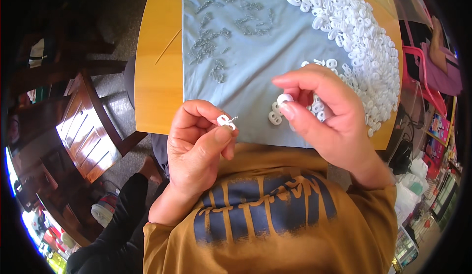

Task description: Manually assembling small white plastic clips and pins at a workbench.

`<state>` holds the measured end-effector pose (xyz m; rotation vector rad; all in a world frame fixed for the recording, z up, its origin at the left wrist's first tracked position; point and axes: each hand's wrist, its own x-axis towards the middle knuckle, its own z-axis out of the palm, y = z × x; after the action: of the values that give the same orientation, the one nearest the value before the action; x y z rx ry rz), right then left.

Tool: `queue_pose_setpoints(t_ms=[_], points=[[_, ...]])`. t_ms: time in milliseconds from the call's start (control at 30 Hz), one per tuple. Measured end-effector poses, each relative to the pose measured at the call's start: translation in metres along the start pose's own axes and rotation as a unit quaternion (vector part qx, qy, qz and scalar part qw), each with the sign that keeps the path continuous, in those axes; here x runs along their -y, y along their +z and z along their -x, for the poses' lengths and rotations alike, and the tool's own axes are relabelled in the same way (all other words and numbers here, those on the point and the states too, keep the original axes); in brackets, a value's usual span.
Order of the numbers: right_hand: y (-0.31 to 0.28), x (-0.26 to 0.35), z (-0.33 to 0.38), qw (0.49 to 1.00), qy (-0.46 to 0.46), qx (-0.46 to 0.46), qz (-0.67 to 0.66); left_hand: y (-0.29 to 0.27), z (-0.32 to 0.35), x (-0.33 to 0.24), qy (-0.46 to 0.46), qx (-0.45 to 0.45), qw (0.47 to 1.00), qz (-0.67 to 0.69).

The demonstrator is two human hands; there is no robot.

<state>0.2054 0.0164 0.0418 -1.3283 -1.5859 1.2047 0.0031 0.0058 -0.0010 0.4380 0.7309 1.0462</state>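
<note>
My left hand pinches a small white two-holed plastic piece between thumb and fingers. A thin metal spring sticks out of it to the right. My right hand, across from it, has thumb and fingers closed on a white rounded plastic piece; its far side is hidden by the fingers. Under the right hand, several white two-holed pieces lie on the grey-blue cloth. Loose metal springs are scattered over the cloth's far left part.
A large heap of white plastic pieces curves along the right side of the yellow wooden table. A thin stick lies at its left. Wooden chairs stand to the left; a red plastic chair and another person's arm are at the right.
</note>
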Motion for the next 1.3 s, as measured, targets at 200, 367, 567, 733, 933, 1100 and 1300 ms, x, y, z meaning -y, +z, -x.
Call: queue_pose_setpoints(t_ms=[200, 367, 567, 733, 933, 1100, 1300], points=[[0.02, -0.003, 0.009, 0.884, 0.194, -0.024, -0.425, 0.012, -0.005, -0.004, 0.024, 0.066, 0.997, 0.007], [0.038, -0.002, 0.006, 0.842, 0.197, -0.071, -0.498, 0.021, -0.008, 0.003, 0.04, 0.064, 0.997, 0.026], [0.039, -0.005, 0.006, 0.851, 0.173, -0.032, -0.494, 0.017, -0.01, 0.003, 0.057, 0.058, 0.996, 0.032], [0.039, -0.004, 0.006, 0.872, 0.149, -0.063, -0.462, 0.014, -0.007, 0.004, 0.047, 0.053, 0.997, 0.038], [0.034, -0.005, 0.007, 0.863, 0.177, -0.053, -0.471, 0.015, -0.006, 0.005, 0.039, 0.032, 0.998, 0.024], [0.033, -0.007, 0.008, 0.872, 0.154, -0.045, -0.462, 0.015, -0.004, 0.006, 0.039, 0.039, 0.998, 0.001], [0.027, -0.009, 0.007, 0.908, 0.15, 0.002, -0.391, 0.015, -0.006, 0.003, 0.075, 0.046, 0.996, -0.025]])
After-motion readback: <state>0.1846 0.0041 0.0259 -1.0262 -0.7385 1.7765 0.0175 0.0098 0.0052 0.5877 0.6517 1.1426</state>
